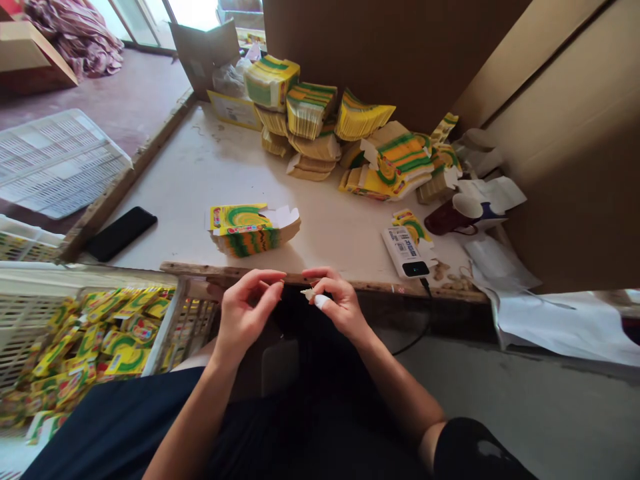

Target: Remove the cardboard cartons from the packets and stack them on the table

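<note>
Two hands up at the table's near edge, fingertips almost meeting. Right hand (336,301) pinches a small white scrap (309,293); one finger wrapped in white tape. Left hand (246,308) half-curled, fingers loose, holding nothing I can make out. Just beyond on the table (200,173): short stack of flat yellow-green cartons (250,230). Left of the knees, white crate (30,293) with folded boxes. Phone (121,232) at table's left edge.
</note>
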Motion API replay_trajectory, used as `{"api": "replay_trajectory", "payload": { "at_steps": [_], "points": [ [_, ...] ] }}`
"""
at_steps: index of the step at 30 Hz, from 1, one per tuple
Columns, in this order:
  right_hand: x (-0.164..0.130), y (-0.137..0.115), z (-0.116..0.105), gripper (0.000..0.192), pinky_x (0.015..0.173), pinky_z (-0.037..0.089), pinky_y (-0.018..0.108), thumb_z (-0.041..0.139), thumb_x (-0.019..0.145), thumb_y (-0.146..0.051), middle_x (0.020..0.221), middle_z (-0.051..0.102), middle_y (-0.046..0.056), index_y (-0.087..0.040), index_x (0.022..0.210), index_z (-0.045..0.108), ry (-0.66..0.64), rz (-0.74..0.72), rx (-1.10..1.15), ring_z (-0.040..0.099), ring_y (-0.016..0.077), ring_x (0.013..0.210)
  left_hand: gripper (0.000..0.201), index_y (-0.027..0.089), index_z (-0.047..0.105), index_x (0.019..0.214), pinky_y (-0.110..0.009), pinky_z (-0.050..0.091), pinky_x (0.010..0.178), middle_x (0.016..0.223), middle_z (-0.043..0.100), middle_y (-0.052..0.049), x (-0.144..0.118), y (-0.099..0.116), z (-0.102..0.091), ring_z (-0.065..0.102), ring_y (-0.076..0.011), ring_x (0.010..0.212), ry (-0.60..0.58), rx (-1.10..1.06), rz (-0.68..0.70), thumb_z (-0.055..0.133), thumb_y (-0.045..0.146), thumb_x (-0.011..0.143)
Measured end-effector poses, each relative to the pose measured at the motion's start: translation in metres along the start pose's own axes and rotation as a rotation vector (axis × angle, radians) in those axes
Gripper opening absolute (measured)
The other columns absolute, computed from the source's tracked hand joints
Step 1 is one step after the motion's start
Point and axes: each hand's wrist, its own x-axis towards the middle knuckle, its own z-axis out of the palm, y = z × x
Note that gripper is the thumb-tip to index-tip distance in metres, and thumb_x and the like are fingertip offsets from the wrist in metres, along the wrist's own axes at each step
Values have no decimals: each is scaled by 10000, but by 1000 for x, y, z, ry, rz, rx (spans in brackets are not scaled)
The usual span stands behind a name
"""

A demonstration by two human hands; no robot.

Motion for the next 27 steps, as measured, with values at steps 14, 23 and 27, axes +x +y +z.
{"api": "replay_trajectory", "payload": {
  "at_steps": [14, 23, 27],
  "points": [
    [-1, 1, 3, 109, 920, 458, 388, 550, 742, -173, 1080, 665, 62, -218, 660, 605, -71, -29, -127, 617, 212, 1022, 114, 191, 619, 732, -166, 465, 531, 684, 636, 30, -2, -5, 12, 595, -71, 556, -56, 526, 498, 565, 136, 816],
    [-6, 5, -4, 145, 926, 445, 373, 521, 645, -177, 1106, 674, 31, -217, 533, 603, -138, 138, 165, 584, 218, 1049, 94, 189, 629, 765, -196, 476, 585, 735, 651, 8, 10, -6, -8, 601, -94, 590, 272, 698, 558, 586, 138, 831],
    [-11, 8, -9, 130, 914, 438, 384, 542, 661, -203, 1080, 677, 40, -218, 555, 616, -51, 231, 138, 587, 220, 1015, 86, 194, 654, 839, -194, 485, 559, 784, 647, 1, 3, 6, -6, 610, -89, 601, 64, 377, 367, 576, 213, 871]
  ]
}}
